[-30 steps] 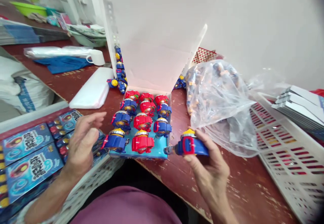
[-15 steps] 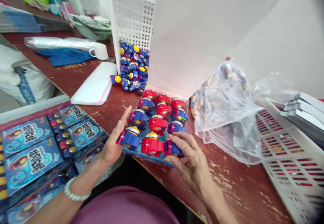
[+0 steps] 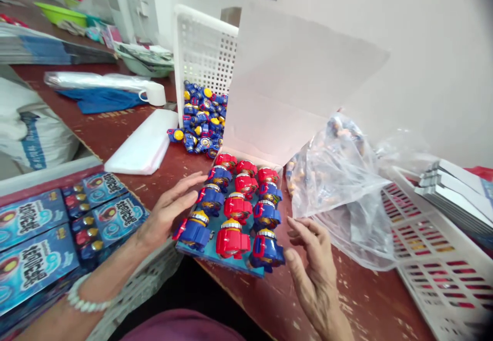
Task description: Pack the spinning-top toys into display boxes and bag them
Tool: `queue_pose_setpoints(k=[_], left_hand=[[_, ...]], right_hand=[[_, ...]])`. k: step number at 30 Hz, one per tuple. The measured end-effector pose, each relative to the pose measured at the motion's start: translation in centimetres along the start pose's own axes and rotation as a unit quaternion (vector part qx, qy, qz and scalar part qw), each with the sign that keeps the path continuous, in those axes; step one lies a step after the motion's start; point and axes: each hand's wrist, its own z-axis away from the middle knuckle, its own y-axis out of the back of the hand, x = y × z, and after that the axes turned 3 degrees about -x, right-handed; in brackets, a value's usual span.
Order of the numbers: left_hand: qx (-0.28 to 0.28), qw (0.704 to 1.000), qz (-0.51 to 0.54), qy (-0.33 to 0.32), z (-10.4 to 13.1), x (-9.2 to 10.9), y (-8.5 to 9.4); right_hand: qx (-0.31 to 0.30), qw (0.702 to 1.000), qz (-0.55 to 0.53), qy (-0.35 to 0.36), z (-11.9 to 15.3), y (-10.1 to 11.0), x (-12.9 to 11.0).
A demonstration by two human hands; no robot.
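In front of me sits a blue display box point(image 3: 215, 256) with its tall white lid point(image 3: 285, 79) raised at the back. Red toys point(image 3: 232, 241) and blue toys point(image 3: 268, 251), each with a round top, fill it in three columns. My left hand point(image 3: 164, 215) lies along the box's left side, fingers stretched out beside the blue toys there. At the front right corner, my right hand point(image 3: 314, 266) is held just off the nearest blue toy, thumb and fingers apart with nothing between them.
Behind the box, a white basket point(image 3: 204, 27) spills blue and yellow toys point(image 3: 204, 120). To the right are a clear plastic bag point(image 3: 327, 176) and a white crate point(image 3: 435, 259). Packed toy boxes point(image 3: 34, 264) stand at left. A white mug point(image 3: 153, 94) and plastic sheets point(image 3: 142, 146) lie farther back.
My right hand has let go of the front right blue toy and moved right, its fingers parting. My left hand has shifted slightly left. The view has tilted up a little.
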Motion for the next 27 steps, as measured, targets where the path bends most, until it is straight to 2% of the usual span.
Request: queue_pose_setpoints(k=[2,4,7,9,13,16,18,20,21,24,27], left_hand=[[-0.03,0.993,-0.11,-0.021,-0.9,0.6,0.6],[-0.05,0.981,-0.186,-0.033,-1.6,0.9,0.9],[-0.057,0.979,-0.195,-0.021,-1.9,0.8,0.9],[-0.047,0.981,-0.189,-0.008,-1.9,0.6,0.8],[-0.044,0.976,-0.213,-0.004,-1.6,0.9,0.7],[-0.05,0.969,-0.243,-0.011,-1.6,1.7,1.1],[-0.039,0.966,-0.252,-0.029,-1.6,2.2,1.4],[-0.024,0.962,-0.264,-0.06,-1.5,2.7,1.7],[-0.025,0.958,-0.276,-0.075,-1.5,3.0,1.7],[-0.042,0.943,-0.311,-0.114,-1.6,3.7,1.2],[-0.023,0.952,-0.276,-0.127,-2.3,4.7,0.5]], right_hand=[[0.005,1.0,0.014,0.023,-1.3,0.3,0.0],[-0.025,0.998,0.02,0.058,-2.7,0.3,0.2],[-0.111,0.99,0.0,0.092,-3.7,-0.4,0.9],[-0.132,0.988,-0.009,0.078,-3.5,-1.0,1.5],[-0.129,0.99,-0.023,0.054,-2.5,-1.3,2.0],[-0.073,0.994,-0.077,-0.009,-3.7,-0.1,1.5],[0.006,0.987,-0.137,-0.086,-6.0,1.4,1.0],[0.069,0.962,-0.221,-0.147,-9.4,3.0,0.5],[0.08,0.945,-0.274,-0.162,-11.3,3.8,0.3],[0.019,0.894,-0.405,-0.191,-16.4,5.3,-0.3],[-0.067,0.861,-0.465,-0.197,-18.9,5.4,-1.0]])
